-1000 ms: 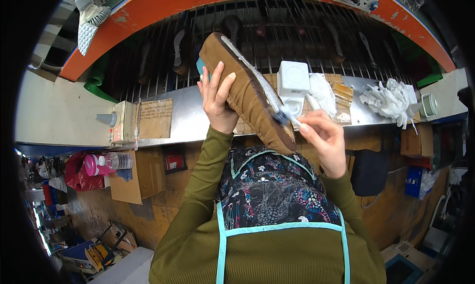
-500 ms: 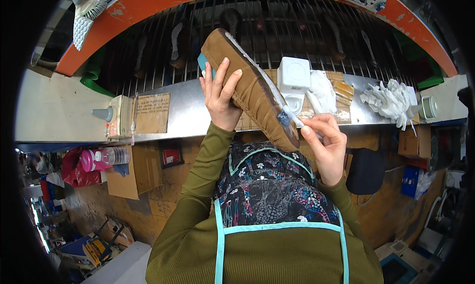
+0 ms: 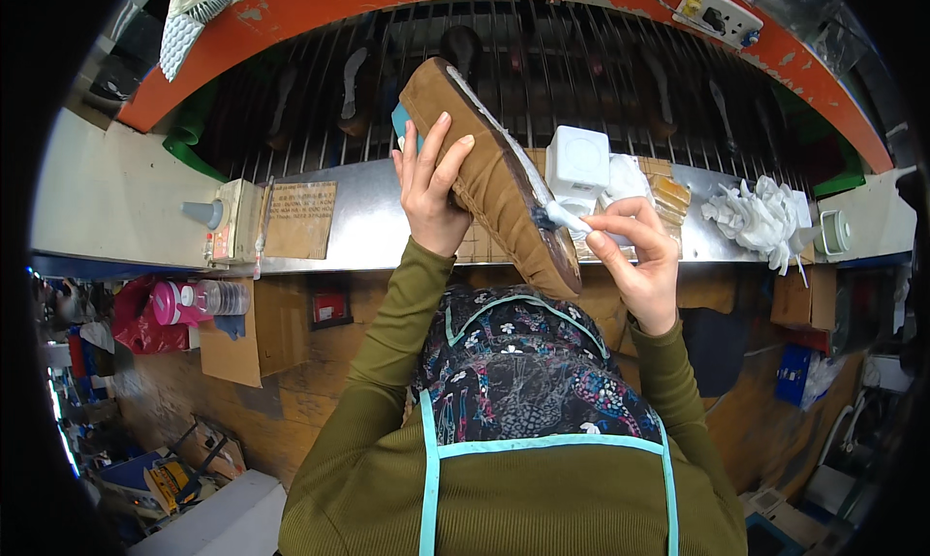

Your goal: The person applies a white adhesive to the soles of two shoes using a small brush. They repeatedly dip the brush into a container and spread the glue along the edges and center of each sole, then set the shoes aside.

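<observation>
My left hand is closed around a brown suede shoe, tilted above the front edge of the bench. Its sole side faces right, with a whitish strip along the underside, and a teal piece shows at the upper end behind my fingers. Between the thumb and fingers of my right hand is a small white-handled brush. The brush head rests against the sole edge near the lower end, by a dark patch; its bristles are hard to make out.
Behind the shoe stand a white lidded container and a pile of crumpled white material. Cardboard lies on the metal bench at left, beside a box with a grey nozzle. Metal bars form a rack holding several shoe-shaped pieces.
My right hand and the brush have moved slightly up along the sole edge, and the brush has turned. My left hand keeps the shoe in nearly the same position. The view has shifted slightly.
</observation>
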Demonstrator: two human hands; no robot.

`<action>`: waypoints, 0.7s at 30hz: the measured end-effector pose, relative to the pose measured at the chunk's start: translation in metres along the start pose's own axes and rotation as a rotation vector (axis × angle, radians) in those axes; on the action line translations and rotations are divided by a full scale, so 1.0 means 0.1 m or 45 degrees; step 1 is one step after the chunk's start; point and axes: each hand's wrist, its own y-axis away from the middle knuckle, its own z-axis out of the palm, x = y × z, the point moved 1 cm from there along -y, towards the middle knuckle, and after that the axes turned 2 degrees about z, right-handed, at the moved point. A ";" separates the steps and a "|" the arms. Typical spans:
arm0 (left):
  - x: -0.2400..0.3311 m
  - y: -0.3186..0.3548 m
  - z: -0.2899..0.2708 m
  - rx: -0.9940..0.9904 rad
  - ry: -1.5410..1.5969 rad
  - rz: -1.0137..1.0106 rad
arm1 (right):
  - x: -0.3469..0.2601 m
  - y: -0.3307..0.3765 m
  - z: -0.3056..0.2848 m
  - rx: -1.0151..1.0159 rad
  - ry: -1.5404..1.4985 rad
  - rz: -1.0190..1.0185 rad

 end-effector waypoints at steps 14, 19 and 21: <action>0.02 -0.11 0.12 -0.034 0.116 -0.092 | -0.02 0.08 -0.22 -0.031 -0.054 -0.037; 0.10 -0.18 0.14 -0.067 0.245 -0.168 | -0.09 0.02 -0.22 -0.023 -0.120 -0.055; 0.13 -0.19 0.12 -0.094 0.299 -0.213 | -0.12 -0.03 -0.21 -0.039 -0.133 -0.070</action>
